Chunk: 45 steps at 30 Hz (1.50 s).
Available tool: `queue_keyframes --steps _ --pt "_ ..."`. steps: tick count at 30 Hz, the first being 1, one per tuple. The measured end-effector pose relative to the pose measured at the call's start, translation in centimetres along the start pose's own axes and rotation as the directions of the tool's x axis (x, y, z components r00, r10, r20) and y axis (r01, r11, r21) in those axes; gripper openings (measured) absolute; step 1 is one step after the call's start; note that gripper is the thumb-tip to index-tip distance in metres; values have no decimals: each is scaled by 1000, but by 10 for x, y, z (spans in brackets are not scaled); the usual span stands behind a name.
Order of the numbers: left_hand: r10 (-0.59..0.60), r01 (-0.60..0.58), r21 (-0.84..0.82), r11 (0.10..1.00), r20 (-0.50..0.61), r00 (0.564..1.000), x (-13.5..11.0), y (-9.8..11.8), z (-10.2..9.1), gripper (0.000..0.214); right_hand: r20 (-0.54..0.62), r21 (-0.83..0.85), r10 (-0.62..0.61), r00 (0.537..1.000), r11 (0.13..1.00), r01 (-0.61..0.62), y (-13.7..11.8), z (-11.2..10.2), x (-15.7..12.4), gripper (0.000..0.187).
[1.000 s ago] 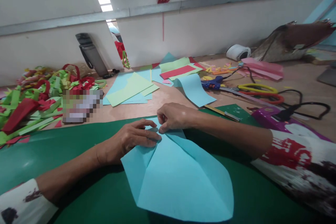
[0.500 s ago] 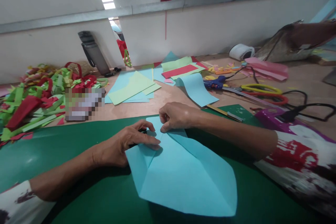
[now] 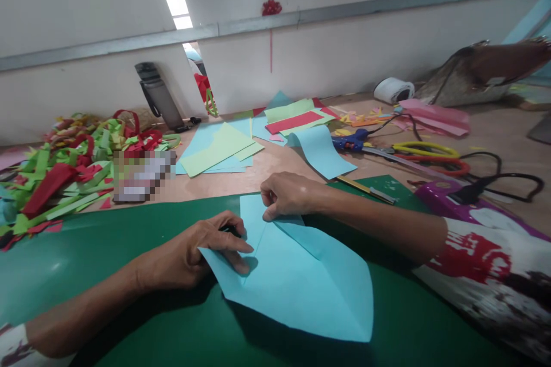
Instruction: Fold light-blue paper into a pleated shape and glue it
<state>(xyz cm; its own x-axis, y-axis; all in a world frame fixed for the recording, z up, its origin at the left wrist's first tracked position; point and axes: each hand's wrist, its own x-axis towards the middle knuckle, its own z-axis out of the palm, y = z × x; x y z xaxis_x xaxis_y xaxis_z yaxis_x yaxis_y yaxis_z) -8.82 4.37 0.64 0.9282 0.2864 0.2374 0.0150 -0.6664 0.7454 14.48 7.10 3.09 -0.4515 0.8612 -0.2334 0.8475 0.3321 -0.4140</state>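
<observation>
Blue paper (image 3: 297,281) — under spread left fingertips (image 3: 243,266), far part apparently pinched in right grip (image 3: 287,195)

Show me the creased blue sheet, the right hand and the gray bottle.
Creased blue sheet (image 3: 297,278), head view: its broad middle.
Right hand (image 3: 287,194), head view: back of hand.
Gray bottle (image 3: 164,103), head view: its body.

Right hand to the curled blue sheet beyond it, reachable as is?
Probably yes: the curled blue sheet lies just beyond the right hand with nothing visible standing between them, though that hand is occupied at the folded blue paper.
</observation>
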Motion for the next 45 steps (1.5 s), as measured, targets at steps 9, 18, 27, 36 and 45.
queue_keyframes --steps 9,18,27,36,45 --pt "-110 119 178 977 -56 992 8 -2 -34 35 -6 8 1 1000 1000 -1 0 1 -1 23" --pt "-37 28 189 982 46 998 43 -15 -16 32 57 46 -91 994 995 88 6 -2 -1 14" --pt "27 -33 278 960 23 999 40 -26 -13 34 174 40 -96 980 995 90 -4 -16 -22 42" --pt "105 -99 336 937 0 995 41 -33 -9 34 83 -63 0 997 998 5 6 -6 -13 60" --pt "64 -132 637 760 129 990 44 -31 -8 27 76 -103 -50 996 993 58 8 -2 -18 64"
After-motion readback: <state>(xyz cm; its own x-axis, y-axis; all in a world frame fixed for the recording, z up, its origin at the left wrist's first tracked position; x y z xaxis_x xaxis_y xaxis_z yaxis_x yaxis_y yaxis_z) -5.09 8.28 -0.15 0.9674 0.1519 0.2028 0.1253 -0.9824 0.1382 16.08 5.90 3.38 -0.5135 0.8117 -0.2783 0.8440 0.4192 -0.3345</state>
